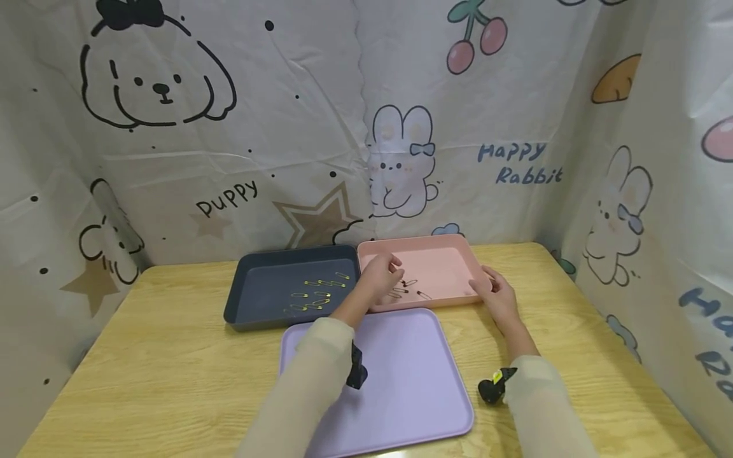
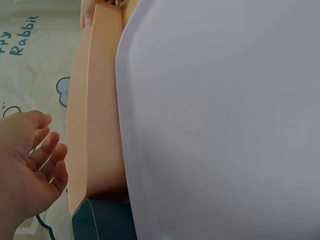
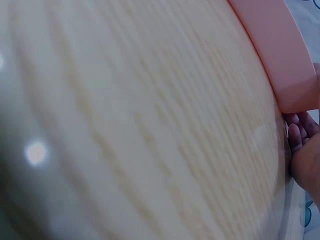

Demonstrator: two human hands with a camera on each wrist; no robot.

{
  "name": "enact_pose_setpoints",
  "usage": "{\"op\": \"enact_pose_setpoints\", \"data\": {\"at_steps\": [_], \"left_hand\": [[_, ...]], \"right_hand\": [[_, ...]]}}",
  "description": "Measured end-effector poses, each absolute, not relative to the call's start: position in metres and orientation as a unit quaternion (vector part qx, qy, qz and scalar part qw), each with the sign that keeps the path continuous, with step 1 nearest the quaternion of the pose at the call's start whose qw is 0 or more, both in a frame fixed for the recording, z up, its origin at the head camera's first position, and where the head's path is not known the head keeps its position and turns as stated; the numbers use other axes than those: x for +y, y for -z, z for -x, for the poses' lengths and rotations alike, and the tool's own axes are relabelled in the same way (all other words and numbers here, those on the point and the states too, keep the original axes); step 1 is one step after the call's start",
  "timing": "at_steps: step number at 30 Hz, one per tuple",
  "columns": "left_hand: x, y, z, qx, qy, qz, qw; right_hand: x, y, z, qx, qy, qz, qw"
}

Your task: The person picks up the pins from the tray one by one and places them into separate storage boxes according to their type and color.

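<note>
My left hand [image 1: 380,278] hovers over the left end of a pink tray [image 1: 441,257], its fingers loosely curled. In the left wrist view nothing shows between the fingers of that left hand [image 2: 32,170]. Under and beside it, several small dark-ended safety pins [image 1: 424,296] lie on the pink tray's floor. At the tray's right front corner, my right hand [image 1: 499,299] grips the rim, thumb over the edge. The right wrist view has the right hand [image 3: 307,150] with its fingers against the outside of the pink tray's wall [image 3: 282,55].
Left of the pink tray stands a dark blue-grey tray [image 1: 260,286] holding several yellow safety pins [image 1: 319,304]. A flat lilac tray [image 1: 401,381] lies in front of both on the wooden table [image 1: 172,381]. Printed cloth [image 1: 321,114] hangs behind and at the sides.
</note>
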State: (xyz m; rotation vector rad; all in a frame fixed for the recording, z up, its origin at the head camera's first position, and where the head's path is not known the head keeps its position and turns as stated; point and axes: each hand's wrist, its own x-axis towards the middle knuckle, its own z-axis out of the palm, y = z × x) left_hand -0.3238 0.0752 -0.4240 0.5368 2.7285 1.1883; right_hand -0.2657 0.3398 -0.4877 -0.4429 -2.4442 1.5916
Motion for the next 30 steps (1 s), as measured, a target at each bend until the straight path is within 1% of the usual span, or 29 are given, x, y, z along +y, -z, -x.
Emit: {"op": "enact_pose_setpoints", "data": {"at_steps": [3, 4, 12, 16, 21, 28, 30], "left_hand": [[0.070, 0.422, 0.322, 0.903, -0.388, -0.179, 0.052], [0.069, 0.419, 0.320, 0.906, -0.382, -0.172, 0.058], [0.042, 0.408, 0.315, 0.912, -0.371, -0.170, 0.036], [0.023, 0.407, 0.315, 0.914, -0.374, -0.155, 0.019], [-0.004, 0.405, 0.311, 0.922, -0.364, -0.127, 0.014], [-0.048, 0.398, 0.309, 0.933, -0.342, -0.114, 0.002], [-0.059, 0.395, 0.308, 0.935, -0.337, -0.110, -0.004]], "right_hand": [[0.340, 0.488, 0.267, -0.820, -0.545, 0.150, 0.093], [0.340, 0.488, 0.267, -0.818, -0.547, 0.151, 0.092], [0.344, 0.489, 0.271, -0.812, -0.554, 0.160, 0.090], [0.346, 0.487, 0.273, -0.806, -0.560, 0.167, 0.093], [0.348, 0.484, 0.272, -0.802, -0.564, 0.173, 0.089], [0.361, 0.477, 0.271, -0.809, -0.562, 0.163, 0.064], [0.367, 0.475, 0.271, -0.812, -0.557, 0.159, 0.067]]}}
